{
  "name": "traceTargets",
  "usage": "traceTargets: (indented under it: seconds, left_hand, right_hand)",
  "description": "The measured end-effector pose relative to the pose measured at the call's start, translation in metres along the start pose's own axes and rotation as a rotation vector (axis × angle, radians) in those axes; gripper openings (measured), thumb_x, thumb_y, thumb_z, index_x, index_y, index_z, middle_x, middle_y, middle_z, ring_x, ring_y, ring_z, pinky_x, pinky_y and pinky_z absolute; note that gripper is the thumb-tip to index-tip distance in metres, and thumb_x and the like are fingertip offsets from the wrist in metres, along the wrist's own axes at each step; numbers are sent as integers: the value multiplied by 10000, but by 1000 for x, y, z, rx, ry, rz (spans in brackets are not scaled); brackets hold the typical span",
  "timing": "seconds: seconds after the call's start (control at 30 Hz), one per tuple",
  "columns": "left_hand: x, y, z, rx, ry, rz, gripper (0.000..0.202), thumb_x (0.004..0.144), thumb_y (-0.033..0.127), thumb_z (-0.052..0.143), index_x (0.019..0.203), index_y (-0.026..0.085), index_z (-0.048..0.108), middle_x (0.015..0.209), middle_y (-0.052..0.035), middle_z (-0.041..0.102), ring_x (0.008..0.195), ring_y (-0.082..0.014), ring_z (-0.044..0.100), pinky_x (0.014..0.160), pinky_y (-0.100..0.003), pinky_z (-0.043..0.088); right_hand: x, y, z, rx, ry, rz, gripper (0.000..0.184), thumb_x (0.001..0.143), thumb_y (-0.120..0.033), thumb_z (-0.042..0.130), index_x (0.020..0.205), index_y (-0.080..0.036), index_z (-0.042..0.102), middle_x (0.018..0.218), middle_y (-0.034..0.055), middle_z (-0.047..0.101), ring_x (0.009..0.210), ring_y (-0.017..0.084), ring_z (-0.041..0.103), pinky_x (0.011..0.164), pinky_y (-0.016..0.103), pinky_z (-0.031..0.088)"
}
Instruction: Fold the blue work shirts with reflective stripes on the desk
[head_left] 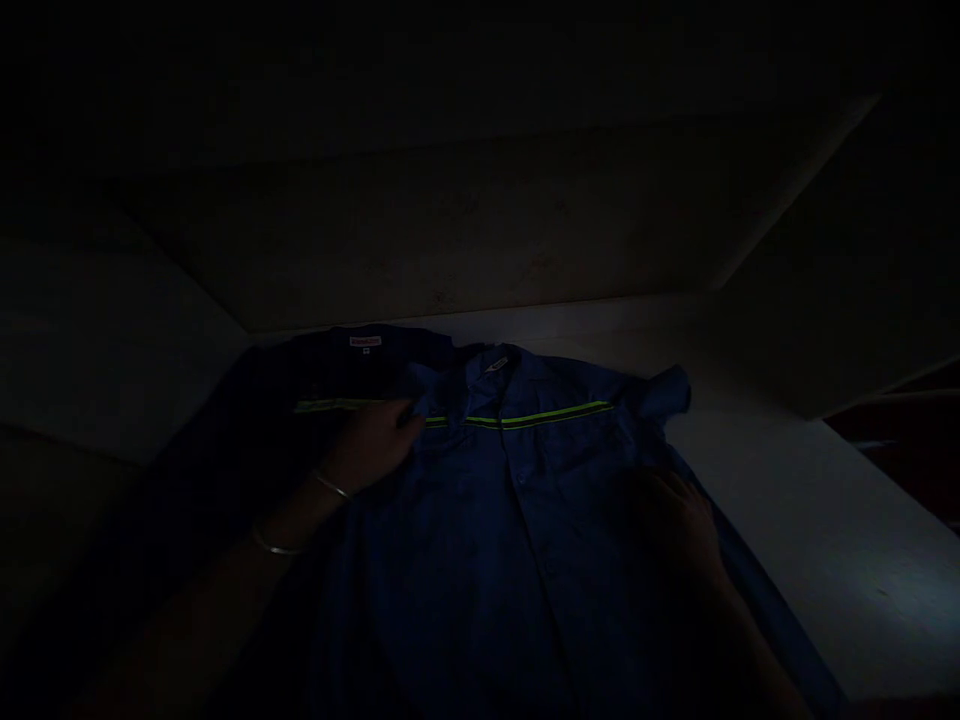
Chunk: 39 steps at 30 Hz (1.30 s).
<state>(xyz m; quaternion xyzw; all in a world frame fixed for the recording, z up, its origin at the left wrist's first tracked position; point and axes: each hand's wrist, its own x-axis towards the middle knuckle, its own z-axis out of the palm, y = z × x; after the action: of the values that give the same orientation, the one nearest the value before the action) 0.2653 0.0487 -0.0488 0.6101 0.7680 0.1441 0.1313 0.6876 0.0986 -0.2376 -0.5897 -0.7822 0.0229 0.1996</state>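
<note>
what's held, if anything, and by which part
Left hand seems to pinch the blue shirt near its chest stripe; right hand, too dark to tell.

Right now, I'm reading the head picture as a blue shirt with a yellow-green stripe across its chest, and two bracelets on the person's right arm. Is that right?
Not quite: the two bracelets are on the left arm, as the head view shows. The rest stands: a blue shirt with a yellow-green stripe across its chest.
</note>
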Motion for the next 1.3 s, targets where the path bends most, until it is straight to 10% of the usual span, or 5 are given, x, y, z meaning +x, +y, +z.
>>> traceTargets:
  seconds: [0.33, 0.57, 0.77, 0.97, 1.3]
  left_hand:
    - [4, 28, 97, -366, -533, 201, 765, 862, 525, 520, 1496, 143, 326, 836, -27, 763, 776, -193, 700, 681, -273, 503]
    - [83, 31, 66, -30, 101, 213, 471, 885, 546, 470, 1097, 185, 684, 1100, -103, 722, 1030, -245, 657, 918, -345, 483]
    - [167, 28, 65, 301, -179, 5, 339, 780, 427, 662, 906, 123, 741, 1026, -218, 720, 985, -346, 683, 835, -408, 526]
    - [232, 4, 52, 222, -38, 12, 368, 920, 452, 528, 1097, 161, 666, 1149, -108, 696, 1047, -210, 653, 933, -427, 505]
    - [236, 13, 63, 156, 92, 14, 440, 839, 536, 516, 948, 171, 737, 982, -134, 751, 915, -250, 698, 754, -296, 514]
  right_hand:
    - [1, -9, -6, 8, -12, 28, 373, 979, -364, 376, 1145, -220, 678, 1169, 78, 660, 1050, 262, 589, 924, 446, 436]
    - [2, -6, -2, -9, -24, 52, 344, 976, -374, 396, 1119, -242, 680, 1188, 62, 659, 1046, 262, 596, 912, 437, 440]
    - [0, 1, 1, 38, -10, 22, 341, 953, -333, 408, 1135, -238, 680, 1188, 70, 663, 1051, 266, 603, 909, 447, 458]
    - [4, 4, 1, 115, -14, 38, 326, 948, -349, 407, 1078, -266, 694, 1144, 56, 685, 1045, 257, 624, 910, 435, 472]
    - [5, 6, 2, 156, -23, 37, 324, 946, -370, 403, 1069, -295, 693, 1134, 46, 691, 1040, 255, 632, 895, 442, 485]
